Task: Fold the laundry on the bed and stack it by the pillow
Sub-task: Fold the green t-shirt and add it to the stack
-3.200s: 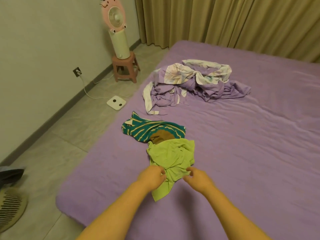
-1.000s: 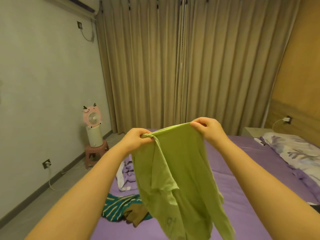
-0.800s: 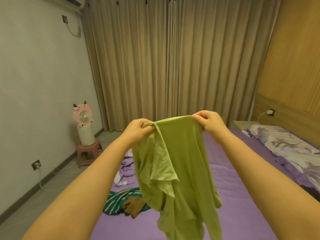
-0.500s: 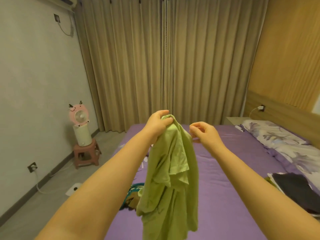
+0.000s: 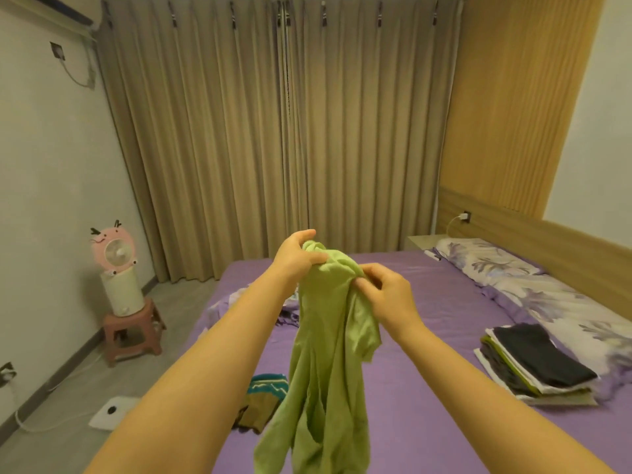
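Bed point(image 5: 444, 336), purple, fills 3 to 6 o'clock; work surface for folding; pillow point(image 5: 485, 265) at 2 o'clock along the headboard; stack point(image 5: 537, 364) of folded clothes at 4 o'clock, just beside the pillow, likely the drop point; shirt point(image 5: 328, 354), green, hangs at centre, held aloft probably to find its shape; unfolded heap point(image 5: 263, 401) at 7 o'clock awaits; left hand point(image 5: 295, 256) clenches the bunched top; right hand point(image 5: 386, 295) pinches cloth just beside it.

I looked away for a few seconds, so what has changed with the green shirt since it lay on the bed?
Both hands lifted the green shirt off the bed; the left hand now grips its bunched top, the right hand pinches beside it. The striped garment stays on the bed.
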Demonstrator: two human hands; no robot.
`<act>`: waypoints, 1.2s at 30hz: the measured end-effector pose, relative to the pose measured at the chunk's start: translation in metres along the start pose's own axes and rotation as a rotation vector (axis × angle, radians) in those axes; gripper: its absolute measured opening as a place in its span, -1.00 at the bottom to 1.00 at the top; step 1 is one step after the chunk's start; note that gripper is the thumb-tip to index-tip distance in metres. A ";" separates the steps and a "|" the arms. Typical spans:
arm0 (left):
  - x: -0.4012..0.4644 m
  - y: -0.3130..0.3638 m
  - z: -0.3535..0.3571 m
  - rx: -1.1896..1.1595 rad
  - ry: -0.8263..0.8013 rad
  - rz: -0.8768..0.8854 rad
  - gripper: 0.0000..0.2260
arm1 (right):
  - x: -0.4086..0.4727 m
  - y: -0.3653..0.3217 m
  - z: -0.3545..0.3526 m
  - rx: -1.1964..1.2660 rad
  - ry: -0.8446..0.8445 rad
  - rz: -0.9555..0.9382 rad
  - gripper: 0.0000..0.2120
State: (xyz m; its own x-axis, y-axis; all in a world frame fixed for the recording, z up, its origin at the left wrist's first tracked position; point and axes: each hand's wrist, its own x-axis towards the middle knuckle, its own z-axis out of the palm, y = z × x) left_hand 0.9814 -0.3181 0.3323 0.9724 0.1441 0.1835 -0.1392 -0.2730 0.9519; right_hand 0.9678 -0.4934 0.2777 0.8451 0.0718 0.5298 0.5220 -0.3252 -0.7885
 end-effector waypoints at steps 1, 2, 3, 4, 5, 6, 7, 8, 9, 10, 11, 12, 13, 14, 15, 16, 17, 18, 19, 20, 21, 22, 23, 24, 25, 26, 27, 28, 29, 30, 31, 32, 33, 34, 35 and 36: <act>-0.002 -0.005 -0.003 0.075 0.006 0.003 -0.48 | 0.004 -0.004 -0.006 0.004 0.024 -0.004 -0.86; -0.005 -0.010 -0.005 0.141 0.005 -0.005 -0.52 | 0.009 -0.008 -0.012 -0.012 0.039 -0.009 -0.87; -0.009 -0.014 -0.006 0.199 -0.001 -0.016 -0.59 | 0.012 -0.012 -0.018 -0.043 0.042 -0.019 -0.87; -0.012 -0.018 -0.006 0.271 0.004 -0.016 -0.66 | 0.014 -0.015 -0.023 -0.076 0.034 -0.031 -0.87; -0.017 -0.020 -0.005 0.370 0.034 0.002 -0.74 | 0.016 -0.018 -0.029 -0.097 0.026 -0.041 -0.87; -0.020 -0.021 -0.004 0.467 0.083 0.033 -0.78 | 0.017 -0.019 -0.034 -0.105 0.021 -0.044 -0.87; -0.023 -0.021 -0.001 0.516 0.135 0.078 -0.78 | 0.019 -0.020 -0.039 -0.102 0.024 -0.042 -0.88; -0.027 -0.020 0.003 0.498 0.164 0.135 -0.77 | 0.021 -0.021 -0.044 -0.096 0.032 -0.038 -0.88; -0.030 -0.018 0.009 0.433 0.169 0.194 -0.76 | 0.023 -0.022 -0.049 -0.096 0.037 -0.034 -0.89; -0.035 -0.015 0.017 0.360 0.163 0.246 -0.74 | 0.024 -0.022 -0.054 -0.103 0.036 -0.031 -0.89; -0.041 -0.012 0.026 0.298 0.150 0.279 -0.73 | 0.026 -0.021 -0.059 -0.115 0.028 -0.028 -0.89; -0.046 -0.009 0.037 0.249 0.128 0.300 -0.73 | 0.027 -0.019 -0.064 -0.127 0.018 -0.025 -0.89; -0.050 -0.008 0.049 0.224 0.099 0.313 -0.75 | 0.027 -0.017 -0.069 -0.139 0.012 -0.026 -0.89; -0.053 -0.008 0.062 0.228 0.069 0.327 -0.75 | 0.027 -0.015 -0.074 -0.145 0.014 -0.029 -0.88; -0.056 -0.008 0.076 0.262 0.043 0.337 -0.75 | 0.028 -0.012 -0.080 -0.146 0.022 -0.033 -0.88; -0.056 -0.008 0.090 0.311 0.021 0.342 -0.73 | 0.029 -0.009 -0.088 -0.144 0.031 -0.035 -0.88; -0.056 -0.008 0.105 0.361 0.001 0.340 -0.72 | 0.030 -0.006 -0.096 -0.137 0.040 -0.031 -0.88; -0.055 -0.008 0.119 0.401 -0.018 0.336 -0.70 | 0.031 -0.003 -0.106 -0.127 0.048 -0.025 -0.88; -0.053 -0.006 0.132 0.430 -0.034 0.326 -0.66 | 0.033 0.001 -0.116 -0.114 0.055 -0.019 -0.87; -0.050 -0.005 0.146 0.439 -0.050 0.307 -0.63 | 0.036 0.005 -0.128 -0.103 0.061 -0.015 -0.88; -0.046 -0.002 0.158 0.420 -0.073 0.279 -0.66 | 0.038 0.009 -0.140 -0.100 0.070 -0.012 -0.88; -0.042 0.002 0.170 0.370 -0.102 0.245 -0.72 | 0.040 0.014 -0.153 -0.106 0.081 -0.008 -0.89; -0.039 0.007 0.180 0.289 -0.130 0.207 -0.79 | 0.043 0.019 -0.166 -0.113 0.093 0.002 -0.89; -0.035 0.012 0.190 0.188 -0.146 0.163 -0.86 | 0.045 0.026 -0.180 -0.111 0.103 0.019 -0.89; -0.033 0.016 0.199 0.082 -0.155 0.114 -0.91 | 0.047 0.033 -0.194 -0.098 0.109 0.047 -0.90; -0.030 0.021 0.207 -0.018 -0.168 0.066 -0.93 | 0.049 0.040 -0.208 -0.078 0.108 0.082 -0.90; -0.028 0.026 0.216 -0.103 -0.186 0.022 -0.93 | 0.050 0.048 -0.221 -0.055 0.097 0.120 -0.90; -0.026 0.031 0.223 -0.171 -0.205 -0.012 -0.93 | 0.051 0.055 -0.233 -0.031 0.076 0.153 -0.87; -0.022 0.035 0.229 -0.220 -0.221 -0.032 -0.90 | 0.051 0.063 -0.244 -0.014 0.053 0.178 -0.83; -0.019 0.038 0.234 -0.247 -0.235 -0.041 -0.84 | 0.051 0.071 -0.253 -0.010 0.037 0.193 -0.80; -0.015 0.042 0.238 -0.249 -0.247 -0.047 -0.77 | 0.051 0.078 -0.261 -0.013 0.029 0.199 -0.78; -0.012 0.045 0.243 -0.233 -0.260 -0.053 -0.70 | 0.052 0.085 -0.269 -0.012 0.027 0.197 -0.79; -0.009 0.047 0.247 -0.214 -0.268 -0.060 -0.67 | 0.052 0.092 -0.276 0.001 0.028 0.196 -0.81; -0.006 0.049 0.251 -0.204 -0.266 -0.067 -0.68 | 0.053 0.099 -0.283 0.021 0.033 0.196 -0.84; -0.004 0.050 0.255 -0.210 -0.257 -0.076 -0.74 | 0.054 0.105 -0.291 0.039 0.043 0.196 -0.86; -0.001 0.050 0.258 -0.227 -0.239 -0.088 -0.80 | 0.055 0.112 -0.298 0.044 0.052 0.194 -0.87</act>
State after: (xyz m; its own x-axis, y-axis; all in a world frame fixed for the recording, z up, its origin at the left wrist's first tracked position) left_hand 1.0217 -0.5774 0.3167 0.9952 -0.0769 0.0606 -0.0644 -0.0472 0.9968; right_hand 1.0384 -0.8068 0.3117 0.9237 -0.0376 0.3813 0.3556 -0.2866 -0.8896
